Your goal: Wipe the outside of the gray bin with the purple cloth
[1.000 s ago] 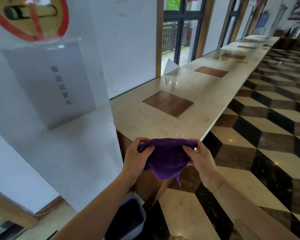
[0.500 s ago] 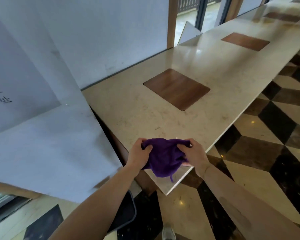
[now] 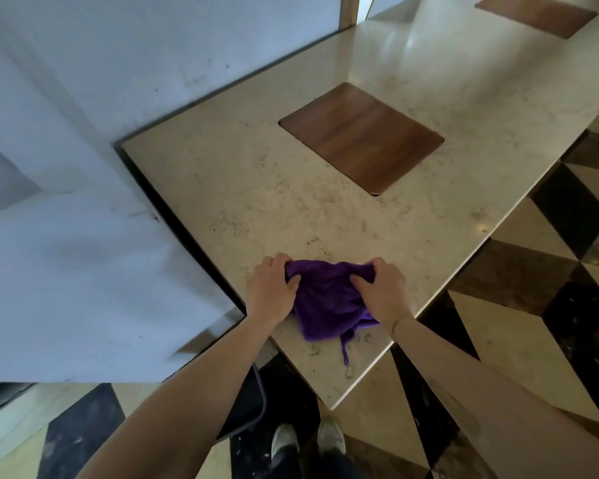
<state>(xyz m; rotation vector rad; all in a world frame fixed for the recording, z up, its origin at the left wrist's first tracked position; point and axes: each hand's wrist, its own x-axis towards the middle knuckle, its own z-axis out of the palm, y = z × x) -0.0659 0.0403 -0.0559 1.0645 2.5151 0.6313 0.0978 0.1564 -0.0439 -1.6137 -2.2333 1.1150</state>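
The purple cloth (image 3: pixel 327 300) lies bunched on the near corner of the marble counter (image 3: pixel 291 188), a thin loop trailing toward the counter's edge. My left hand (image 3: pixel 272 288) grips its left side and my right hand (image 3: pixel 382 292) grips its right side, both pressing it onto the stone. The gray bin (image 3: pixel 246 409) stands on the floor under the counter's corner. Only a dark sliver of its rim and inside shows beside my left forearm.
A white wall block (image 3: pixel 83 271) juts out left of the counter. A brown wooden inlay (image 3: pixel 360 136) sits in the counter further back. The checkered floor (image 3: pixel 533 323) runs along the right. My shoes (image 3: pixel 308 440) stand below the counter corner.
The view has tilted down and closer to the counter. Both hands have brought the cloth from the air in front of the counter's end down onto its top.
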